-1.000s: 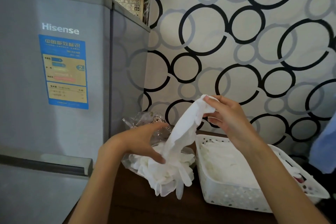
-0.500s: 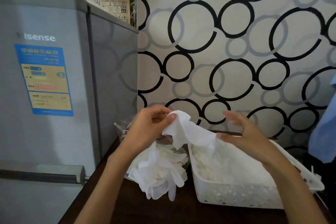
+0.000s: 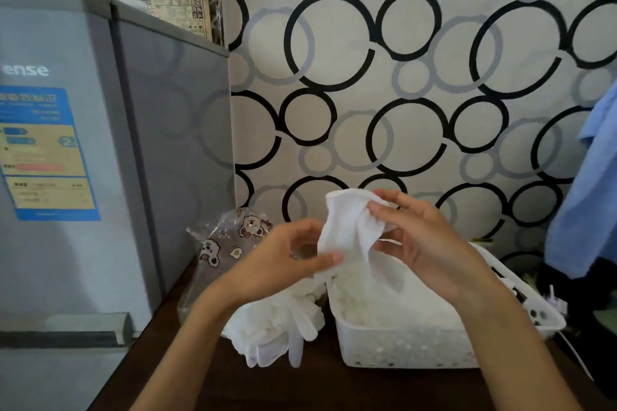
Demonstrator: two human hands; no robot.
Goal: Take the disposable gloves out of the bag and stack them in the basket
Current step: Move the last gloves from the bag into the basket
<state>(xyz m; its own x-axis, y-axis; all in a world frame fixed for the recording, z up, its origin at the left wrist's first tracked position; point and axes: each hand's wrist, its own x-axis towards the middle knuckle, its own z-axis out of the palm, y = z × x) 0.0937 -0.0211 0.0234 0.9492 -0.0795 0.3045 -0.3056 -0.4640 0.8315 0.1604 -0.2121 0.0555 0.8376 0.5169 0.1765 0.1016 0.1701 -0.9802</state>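
Glove point(image 3: 347, 227) — pinched by both hands — above basket point(image 3: 400, 344).

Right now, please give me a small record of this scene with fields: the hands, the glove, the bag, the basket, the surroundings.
left hand: left hand pinches the lower part of the held glove
right hand: right hand grips its upper end
held glove: white, above the basket's left end
bag: clear printed bag left of the basket, a pile of gloves spilling from it
basket: white perforated basket with gloves already inside
surface: dark wooden table
surroundings: grey fridge at left
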